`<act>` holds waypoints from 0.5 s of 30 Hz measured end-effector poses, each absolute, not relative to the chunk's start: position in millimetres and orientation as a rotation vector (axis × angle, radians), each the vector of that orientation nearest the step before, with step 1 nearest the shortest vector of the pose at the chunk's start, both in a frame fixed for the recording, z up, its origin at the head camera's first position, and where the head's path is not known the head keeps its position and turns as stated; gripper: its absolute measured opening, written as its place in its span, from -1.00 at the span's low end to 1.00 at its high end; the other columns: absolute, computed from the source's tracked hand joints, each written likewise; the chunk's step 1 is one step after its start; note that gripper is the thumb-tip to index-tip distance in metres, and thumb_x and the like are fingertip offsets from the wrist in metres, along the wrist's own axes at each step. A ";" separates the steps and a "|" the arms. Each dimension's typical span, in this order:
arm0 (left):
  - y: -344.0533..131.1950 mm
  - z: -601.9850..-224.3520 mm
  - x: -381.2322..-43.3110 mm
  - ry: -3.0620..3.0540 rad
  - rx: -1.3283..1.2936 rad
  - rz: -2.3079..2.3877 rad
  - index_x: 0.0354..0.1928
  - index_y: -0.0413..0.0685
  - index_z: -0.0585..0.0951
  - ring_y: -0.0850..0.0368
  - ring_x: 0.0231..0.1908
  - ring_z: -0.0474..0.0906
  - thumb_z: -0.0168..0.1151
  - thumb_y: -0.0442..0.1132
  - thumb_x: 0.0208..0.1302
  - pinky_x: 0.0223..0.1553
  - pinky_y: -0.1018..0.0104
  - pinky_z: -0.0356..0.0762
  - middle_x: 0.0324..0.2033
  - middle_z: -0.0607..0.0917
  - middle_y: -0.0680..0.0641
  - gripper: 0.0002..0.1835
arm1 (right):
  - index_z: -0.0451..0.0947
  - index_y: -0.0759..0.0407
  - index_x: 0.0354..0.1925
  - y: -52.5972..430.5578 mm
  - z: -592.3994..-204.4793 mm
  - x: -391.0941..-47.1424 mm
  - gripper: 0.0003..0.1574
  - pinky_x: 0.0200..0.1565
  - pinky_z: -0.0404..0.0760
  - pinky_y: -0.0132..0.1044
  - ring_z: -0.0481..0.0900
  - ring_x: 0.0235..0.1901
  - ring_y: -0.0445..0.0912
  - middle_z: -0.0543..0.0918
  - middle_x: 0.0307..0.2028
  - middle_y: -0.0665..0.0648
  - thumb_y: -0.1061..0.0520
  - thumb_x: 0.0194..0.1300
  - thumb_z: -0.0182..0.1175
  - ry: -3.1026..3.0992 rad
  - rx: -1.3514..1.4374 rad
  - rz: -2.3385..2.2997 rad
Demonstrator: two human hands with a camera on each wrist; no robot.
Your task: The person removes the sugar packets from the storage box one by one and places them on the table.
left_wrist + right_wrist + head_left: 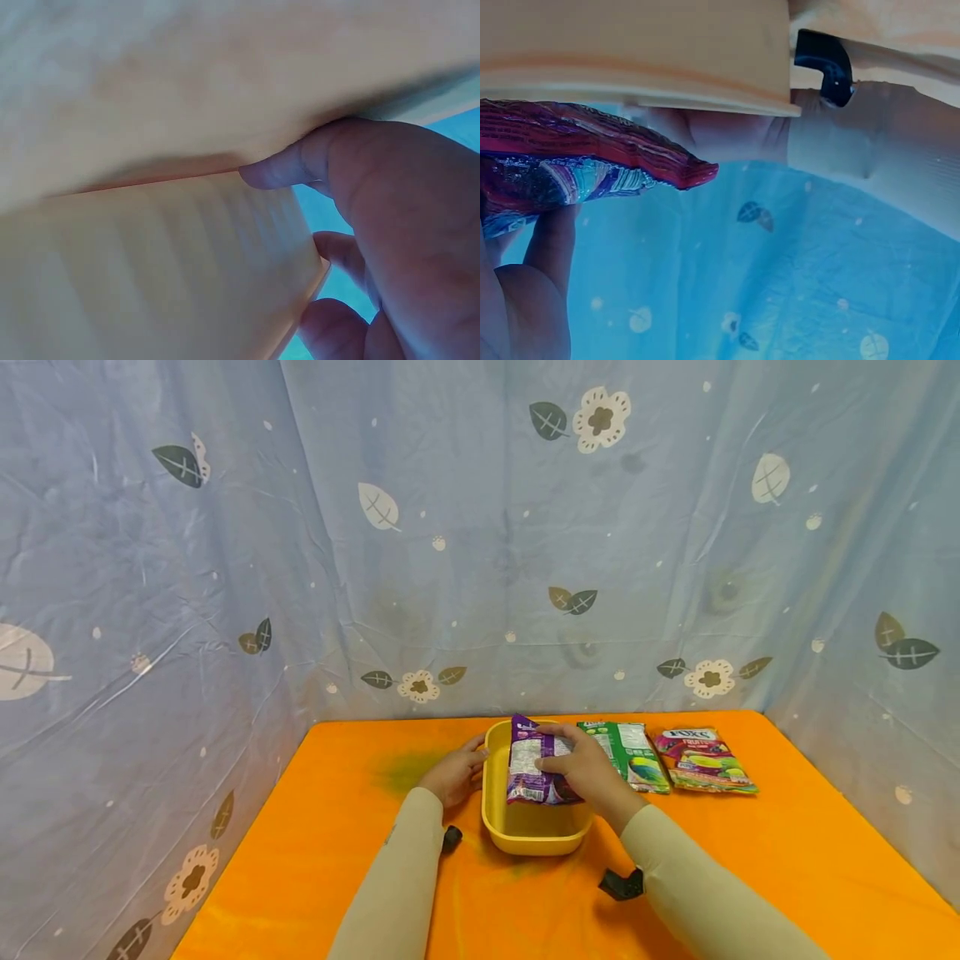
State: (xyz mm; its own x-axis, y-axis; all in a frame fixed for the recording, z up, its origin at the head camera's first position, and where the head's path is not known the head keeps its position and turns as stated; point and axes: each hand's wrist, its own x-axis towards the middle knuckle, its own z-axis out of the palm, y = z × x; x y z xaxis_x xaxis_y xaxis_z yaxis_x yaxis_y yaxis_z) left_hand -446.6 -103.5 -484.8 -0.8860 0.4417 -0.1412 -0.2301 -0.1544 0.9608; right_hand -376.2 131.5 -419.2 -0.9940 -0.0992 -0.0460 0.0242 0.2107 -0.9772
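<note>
My right hand (588, 768) pinches a purple candy bag (525, 764) and holds it over the yellow plastic basin (536, 845). In the right wrist view, the purple bag (577, 146) is seen edge-on beside the basin's rim, with fingers on its near side. My left hand (453, 774) rests at the basin's left side, its fingers against the outer wall and rim. The left wrist view shows these fingers (285, 171) spread along the ribbed wall (165, 262). Part of the basin's inside is hidden by the bag.
Right of the basin lies a green candy bag (637, 756), its left part behind my right hand. Beside it is a red fruit candy bag (705, 762). An orange cloth (300, 877) covers the table, and a patterned curtain (480, 568) hangs around its back and sides.
</note>
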 end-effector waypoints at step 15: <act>-104.2 -486.7 -448.3 1.665 0.223 2.093 0.48 0.14 0.10 0.04 0.24 0.32 -0.01 -0.18 0.46 0.17 0.05 0.34 0.30 0.36 -0.06 -0.40 | 0.37 -0.09 0.30 167.6 -408.6 -370.8 -0.29 -0.23 0.65 -0.08 0.64 -0.22 0.10 0.37 0.18 0.26 0.15 0.21 0.34 2.311 -0.117 -2.000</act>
State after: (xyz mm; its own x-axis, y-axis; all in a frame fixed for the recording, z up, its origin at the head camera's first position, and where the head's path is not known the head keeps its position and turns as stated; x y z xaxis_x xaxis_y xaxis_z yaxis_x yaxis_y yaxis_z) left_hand -448.3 -104.2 -486.7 -0.8838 0.4426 -0.1515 -0.2471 -0.1667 0.9545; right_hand -370.8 167.6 -408.6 -0.9936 -0.1119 -0.0124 -0.0038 0.1433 -0.9897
